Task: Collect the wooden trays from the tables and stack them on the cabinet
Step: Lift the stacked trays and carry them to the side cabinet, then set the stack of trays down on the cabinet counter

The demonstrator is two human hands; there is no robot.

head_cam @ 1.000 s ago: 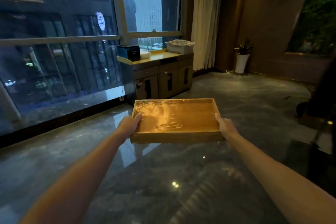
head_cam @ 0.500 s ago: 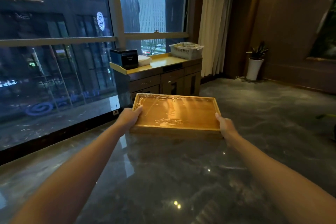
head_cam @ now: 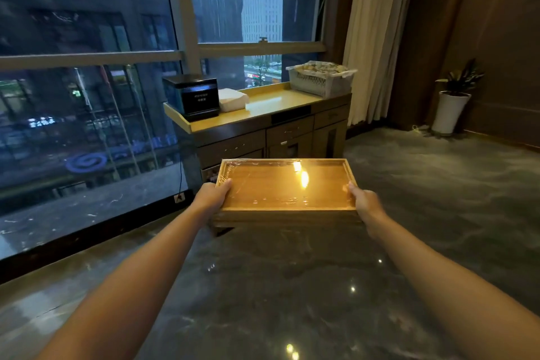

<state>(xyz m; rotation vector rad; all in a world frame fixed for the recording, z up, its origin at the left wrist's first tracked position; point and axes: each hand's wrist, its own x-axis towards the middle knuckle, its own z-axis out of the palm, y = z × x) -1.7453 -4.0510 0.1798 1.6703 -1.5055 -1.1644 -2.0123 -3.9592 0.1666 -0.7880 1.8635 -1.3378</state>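
Glossy marble floor, window wall behind. Wooden cabinet ahead, top holding black box, white basket. Left hand, right hand clamped on short ends of film-wrapped wooden tray, held level before cabinet.

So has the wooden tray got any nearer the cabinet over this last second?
Yes. The wooden tray, held by the left hand and right hand, is carried forward: the cabinet looms larger and its drawers sit just beyond the tray's far edge.

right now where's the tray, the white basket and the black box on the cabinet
tray (head_cam: 280, 187): head view, on its inner floor.
white basket (head_cam: 318, 83): head view, on its slatted front wall.
black box (head_cam: 201, 98): head view, on its front face.
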